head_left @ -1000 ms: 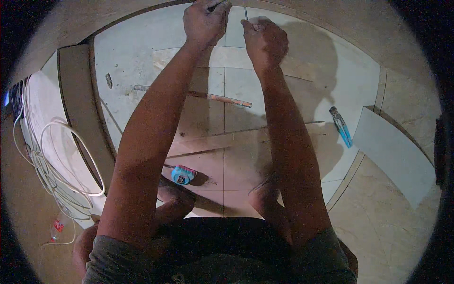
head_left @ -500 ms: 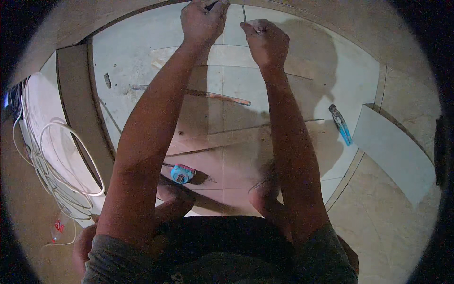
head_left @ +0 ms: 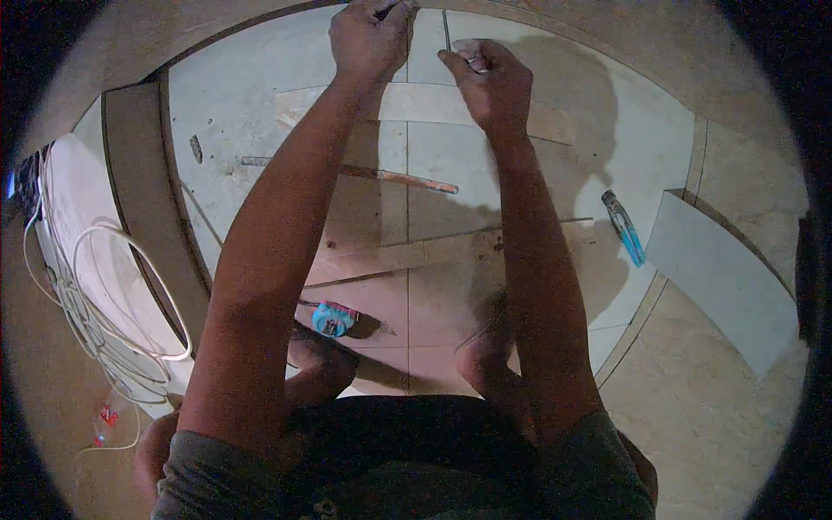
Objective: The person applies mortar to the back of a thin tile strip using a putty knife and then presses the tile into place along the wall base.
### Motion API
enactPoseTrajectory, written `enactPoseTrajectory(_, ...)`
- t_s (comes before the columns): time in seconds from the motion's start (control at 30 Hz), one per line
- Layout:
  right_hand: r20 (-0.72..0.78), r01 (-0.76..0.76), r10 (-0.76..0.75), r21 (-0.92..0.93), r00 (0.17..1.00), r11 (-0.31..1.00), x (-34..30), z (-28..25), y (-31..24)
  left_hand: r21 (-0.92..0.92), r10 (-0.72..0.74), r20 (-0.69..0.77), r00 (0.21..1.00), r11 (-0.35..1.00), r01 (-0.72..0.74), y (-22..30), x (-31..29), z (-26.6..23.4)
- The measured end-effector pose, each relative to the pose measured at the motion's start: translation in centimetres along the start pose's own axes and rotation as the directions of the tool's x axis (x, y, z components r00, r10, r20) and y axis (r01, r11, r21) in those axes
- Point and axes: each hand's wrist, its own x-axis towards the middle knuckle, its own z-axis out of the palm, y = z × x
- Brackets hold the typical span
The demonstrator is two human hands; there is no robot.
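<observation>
Pinching a thin rod [head_left: 446, 31] in my right hand [head_left: 500, 85]; left hand [head_left: 367, 42] curled, contents unclear; pale strip [head_left: 425, 103] lying across tiles [head_left: 446, 303], work seemingly unfinished

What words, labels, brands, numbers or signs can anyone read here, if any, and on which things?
None can be read.
Blue tape measure: face too small and blurred.
Bottle: red label, too small.
Shirt: faint pale mark, unreadable.
Thin rod in the right hand: no marking visible.
</observation>
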Motion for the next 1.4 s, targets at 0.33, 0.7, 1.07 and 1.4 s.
enactPoseTrajectory(0.33, 0.045, 0.200, -0.195, -0.180, 0.980, 0.963, 0.6, 0.2, 0.8, -0.010, -0.028, 0.037, 0.999, 1.000, 0.028, 0.0, 0.1, 0.2)
enactPoseTrajectory(0.7, 0.044, 0.217, -0.213, -0.138, 0.976, 0.966, 0.6, 0.1, 1.4, -0.273, -0.111, -0.061, 0.992, 0.958, 0.090, 0.4, -0.4, 0.8)
enactPoseTrajectory(1.07, 0.098, 0.212, -0.199, -0.149, 0.975, 0.966, 0.6, -0.3, 0.6, -0.113, -0.290, 0.122, 0.949, 0.946, 0.303, 0.7, -0.1, 0.2)
enactPoseTrajectory(1.4, 0.126, 0.307, -0.283, -0.257, 0.951, 0.916, 1.2, -0.2, 1.3, 0.077, 0.063, -0.028, 0.998, 0.995, -0.061, -0.1, 0.1, 0.3)
